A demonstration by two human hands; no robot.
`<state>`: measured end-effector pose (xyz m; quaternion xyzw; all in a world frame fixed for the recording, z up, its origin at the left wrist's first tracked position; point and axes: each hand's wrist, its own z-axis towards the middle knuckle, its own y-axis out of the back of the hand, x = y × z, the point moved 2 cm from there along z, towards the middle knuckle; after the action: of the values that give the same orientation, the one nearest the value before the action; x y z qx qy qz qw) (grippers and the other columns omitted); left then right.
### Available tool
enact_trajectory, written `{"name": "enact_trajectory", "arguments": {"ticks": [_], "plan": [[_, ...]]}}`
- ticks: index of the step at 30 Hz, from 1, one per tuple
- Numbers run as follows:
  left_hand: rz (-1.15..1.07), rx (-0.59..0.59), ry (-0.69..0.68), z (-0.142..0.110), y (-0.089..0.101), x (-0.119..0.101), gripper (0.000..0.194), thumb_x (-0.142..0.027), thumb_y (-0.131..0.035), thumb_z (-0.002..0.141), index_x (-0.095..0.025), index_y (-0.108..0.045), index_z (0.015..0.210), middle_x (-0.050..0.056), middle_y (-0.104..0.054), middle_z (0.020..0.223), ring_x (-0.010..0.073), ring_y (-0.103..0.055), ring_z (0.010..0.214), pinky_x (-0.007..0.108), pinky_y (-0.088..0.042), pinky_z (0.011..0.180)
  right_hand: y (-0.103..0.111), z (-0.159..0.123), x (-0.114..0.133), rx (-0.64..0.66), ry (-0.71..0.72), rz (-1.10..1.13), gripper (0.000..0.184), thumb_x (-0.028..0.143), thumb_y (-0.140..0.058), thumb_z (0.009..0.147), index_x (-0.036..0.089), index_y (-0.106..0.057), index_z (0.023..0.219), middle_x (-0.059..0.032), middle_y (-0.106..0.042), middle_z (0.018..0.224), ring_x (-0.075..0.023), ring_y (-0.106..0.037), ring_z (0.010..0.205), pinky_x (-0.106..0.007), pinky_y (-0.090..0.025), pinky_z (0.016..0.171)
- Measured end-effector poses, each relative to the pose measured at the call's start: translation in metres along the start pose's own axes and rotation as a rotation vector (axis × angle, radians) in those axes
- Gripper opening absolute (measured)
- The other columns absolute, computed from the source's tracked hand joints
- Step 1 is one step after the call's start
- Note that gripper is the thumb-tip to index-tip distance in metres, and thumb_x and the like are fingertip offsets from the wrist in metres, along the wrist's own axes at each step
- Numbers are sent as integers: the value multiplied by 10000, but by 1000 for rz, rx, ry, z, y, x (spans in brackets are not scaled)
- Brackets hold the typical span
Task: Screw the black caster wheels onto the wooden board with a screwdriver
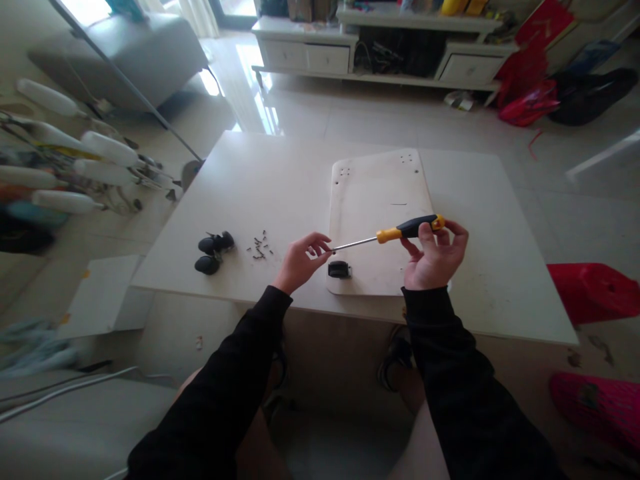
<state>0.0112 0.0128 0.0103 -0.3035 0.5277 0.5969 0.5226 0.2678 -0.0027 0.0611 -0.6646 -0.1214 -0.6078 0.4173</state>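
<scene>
You have the screwdriver (411, 228) slanted above the board (375, 213), handle to the right and tip to the left. Your right hand (437, 257) pinches the butt of the handle between thumb and fingers. The thumb and forefinger of your left hand (304, 260) are pressed together at the tip, its other fingers loosely curled; whether a screw sits between them is too small to tell. The step in hand looks like bringing tip and fingertips together, and moving from this pose would call for a steady shaft and a light left pinch.

The board lies flat, right of the tabletop's (270, 173) middle and close to its near edge. It is pale and matte, faintly smudged, with rounded corners and a short dark line on its face. Both far corners carry 4 small holes each. On its near left corner sits 1 black caster (339, 269), compact and rounded, just below your left fingertips.

Towards the tabletop's left edge, near the front, is a cluster of glossy black casters (206, 265), their exact count hard to make out. Between that cluster and your left hand, small metallic screws (259, 247) are scattered loosely. The screwdriver pairs a slim, shiny metal shaft with a thick yellow and black handle; the tabletop is smooth and whitish.
</scene>
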Motion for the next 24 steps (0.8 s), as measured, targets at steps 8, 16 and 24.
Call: {"name": "enact_trajectory", "arguments": {"ticks": [8,16,24], "plan": [[-6,-25,-17,1,0,-2,195,-181,-774,837,-204,-740,1028,11,-807,838,129,-657,692,274,-521,684,0,-1,-1,-7,-17,-5,574,374,-954,623,269,-574,1040,59,-623,979,-140,-733,866,-260,-681,547],[-5,-26,-14,0,0,-3,197,-180,-794,825,-207,-737,1011,11,-810,835,130,-671,687,281,-536,692,2,0,0,-4,-12,-14,571,388,-950,628,276,-572,1041,64,-621,972,-139,-736,866,-254,-676,554],[9,-21,-13,0,0,-3,206,-176,-797,822,-212,-741,1016,5,-809,828,129,-671,680,283,-546,696,1,-1,0,-1,-9,-17,566,375,-947,628,274,-582,1048,58,-619,961,-149,-733,872,-266,-679,549]]}}
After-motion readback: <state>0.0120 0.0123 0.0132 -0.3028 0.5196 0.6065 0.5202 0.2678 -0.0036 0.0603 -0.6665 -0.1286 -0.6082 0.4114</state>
